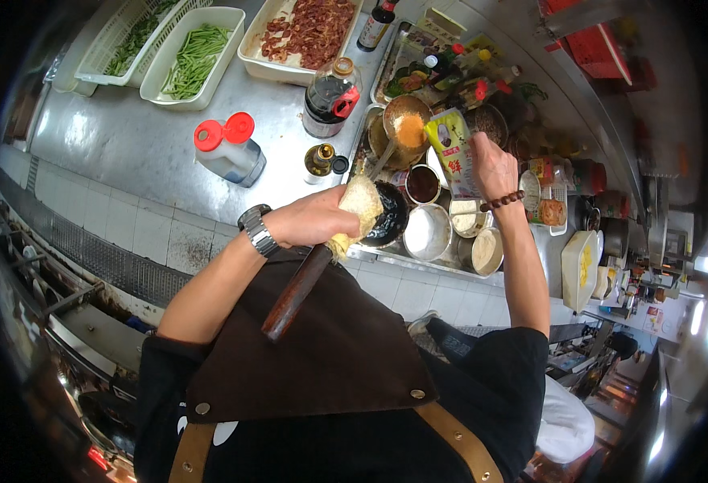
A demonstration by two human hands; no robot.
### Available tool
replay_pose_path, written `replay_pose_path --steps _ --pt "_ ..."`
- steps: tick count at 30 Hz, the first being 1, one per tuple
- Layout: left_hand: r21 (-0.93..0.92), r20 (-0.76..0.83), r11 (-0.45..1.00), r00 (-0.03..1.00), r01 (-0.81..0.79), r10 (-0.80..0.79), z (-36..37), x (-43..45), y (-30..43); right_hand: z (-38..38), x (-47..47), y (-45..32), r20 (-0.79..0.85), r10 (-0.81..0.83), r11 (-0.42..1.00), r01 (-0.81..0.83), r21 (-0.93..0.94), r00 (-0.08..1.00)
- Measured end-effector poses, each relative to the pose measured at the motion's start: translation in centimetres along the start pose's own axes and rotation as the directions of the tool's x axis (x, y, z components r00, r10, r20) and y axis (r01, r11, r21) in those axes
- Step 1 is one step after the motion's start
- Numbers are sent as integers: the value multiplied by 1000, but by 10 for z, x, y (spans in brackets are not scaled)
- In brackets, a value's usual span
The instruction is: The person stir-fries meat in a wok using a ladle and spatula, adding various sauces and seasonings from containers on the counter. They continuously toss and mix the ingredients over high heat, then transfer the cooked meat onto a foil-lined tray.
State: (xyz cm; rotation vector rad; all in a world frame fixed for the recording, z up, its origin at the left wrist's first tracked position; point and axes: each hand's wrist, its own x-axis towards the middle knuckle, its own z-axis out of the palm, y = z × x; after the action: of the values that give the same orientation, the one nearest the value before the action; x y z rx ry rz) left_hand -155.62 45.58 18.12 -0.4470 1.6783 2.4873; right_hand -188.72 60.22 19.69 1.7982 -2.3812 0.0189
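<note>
My left hand (320, 217) is closed around the handle of a metal ladle, over a pale yellow wrap (363, 208). The dark wooden handle end (298, 296) sticks out below my fist. Away from me, the ladle's bowl (394, 108) holds an orange seasoning, apparently powder (411, 130), above the seasoning pots. In my right hand (494, 166) is a yellow and silver seasoning packet (453, 148), its upper corner close beside the bowl. Whether anything pours from it cannot be made out. A black bowl of dark, glossy contents (390, 214) sits just beyond my left fist.
A metal pot of white powder or grains (427, 232) and a pot of dark sauce (423, 184) stand below the packet. To the left are a red-capped bottle (230, 151), a large dark sauce bottle (331, 99), green beans (197, 60) and sliced meat (314, 30) in tubs.
</note>
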Motion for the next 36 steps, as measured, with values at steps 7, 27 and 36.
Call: replay_pose_path --steps 7,27,36 --pt "-12 25 1000 1000 16 -15 -3 2 -5 2 -5 0 -22 24 999 -24 32 999" --pt "-275 34 955 994 112 -107 -15 -18 2 -17 -19 16 -409 129 987 -76 142 904" --pt "-238 -44 957 983 165 -181 -22 -38 9 -24 -35 24 -556 222 972 -135 194 801"
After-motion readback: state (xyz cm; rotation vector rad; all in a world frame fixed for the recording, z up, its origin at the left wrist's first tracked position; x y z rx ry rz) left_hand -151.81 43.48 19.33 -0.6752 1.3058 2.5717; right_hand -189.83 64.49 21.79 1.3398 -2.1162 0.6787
